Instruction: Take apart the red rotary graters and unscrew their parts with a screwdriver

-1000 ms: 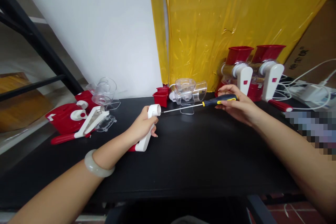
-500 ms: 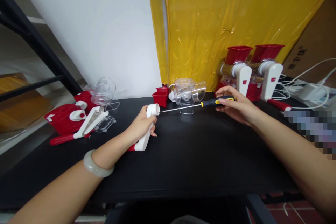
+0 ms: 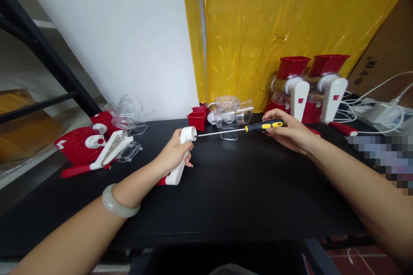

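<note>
Your left hand [image 3: 176, 151] is wrapped around the white crank [image 3: 178, 169], round end up, red grip low. Your right hand [image 3: 285, 132] has the screwdriver [image 3: 256, 127] by its black-yellow handle, shaft pointing left, tip at the crank's round opening; can't tell if it's seated. Both are over the tabletop [image 3: 245, 197]. Clear plastic housing [image 3: 227, 109] sits behind the shaft, small red trays [image 3: 196, 121] just left of it.
</note>
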